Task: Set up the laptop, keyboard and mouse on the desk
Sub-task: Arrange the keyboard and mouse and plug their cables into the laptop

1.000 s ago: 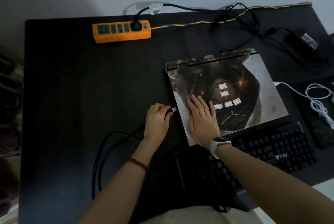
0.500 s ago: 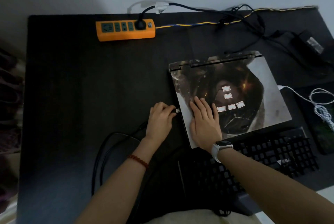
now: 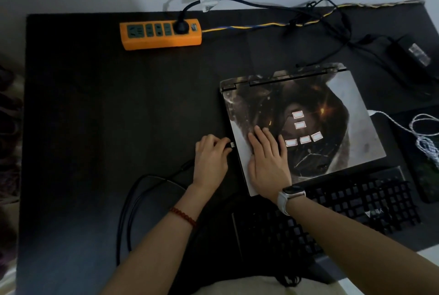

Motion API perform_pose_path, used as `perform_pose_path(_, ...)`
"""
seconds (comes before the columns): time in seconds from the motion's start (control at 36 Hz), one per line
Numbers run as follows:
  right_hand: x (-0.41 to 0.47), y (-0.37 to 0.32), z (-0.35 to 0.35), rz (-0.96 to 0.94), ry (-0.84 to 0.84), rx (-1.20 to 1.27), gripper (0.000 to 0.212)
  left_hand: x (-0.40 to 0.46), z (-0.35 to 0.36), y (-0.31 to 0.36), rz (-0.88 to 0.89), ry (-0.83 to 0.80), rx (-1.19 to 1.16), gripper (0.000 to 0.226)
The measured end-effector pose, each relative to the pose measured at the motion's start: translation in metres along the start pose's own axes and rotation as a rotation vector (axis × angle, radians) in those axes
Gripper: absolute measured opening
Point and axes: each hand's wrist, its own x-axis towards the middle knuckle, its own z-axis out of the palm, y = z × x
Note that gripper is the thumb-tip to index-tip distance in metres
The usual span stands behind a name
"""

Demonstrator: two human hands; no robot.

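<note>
A closed laptop (image 3: 332,128) with a dark picture skin and several small white stickers lies on the black desk (image 3: 95,128), right of centre. My right hand (image 3: 267,159) rests flat on the lid's near left corner, fingers spread. My left hand (image 3: 211,159) pinches a USB plug (image 3: 231,144) right at the laptop's left edge; its black cable (image 3: 133,199) loops back toward me. A black keyboard (image 3: 344,214) lies in front of the laptop, partly under my right forearm. I see no mouse.
An orange power strip (image 3: 161,34) with one plug in it lies at the back. Black cables and a power brick (image 3: 413,53) sit at the back right. A white braided cable (image 3: 425,137) coils on a dark pad at the right edge.
My left hand has brought the USB plug closer to the laptop's left edge. My right hand stays flat on the lid. The view has shifted slightly.
</note>
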Motion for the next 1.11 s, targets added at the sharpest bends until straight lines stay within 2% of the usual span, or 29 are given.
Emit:
perform_pose_path(0.36, 0.000, 0.000, 0.001, -0.007, -0.004, -0.029, 0.053, 0.006, -0.006, -0.005, 0.081, -0.040, -0.006, 0.021)
perform_pose_path(0.69, 0.000, 0.001, 0.002, -0.001, -0.009, -0.029, 0.053, 0.006, -0.005, -0.002, 0.027, -0.024, -0.089, 0.019)
perform_pose_path(0.89, 0.001, 0.002, 0.002, 0.000, -0.013, -0.018, 0.052, 0.015, -0.011, -0.009, 0.144, -0.059, -0.047, 0.017)
perform_pose_path(1.11, 0.000, 0.001, 0.001, -0.002, -0.020, -0.019, 0.053, 0.015, -0.009, -0.010, 0.149, -0.053, -0.060, 0.016)
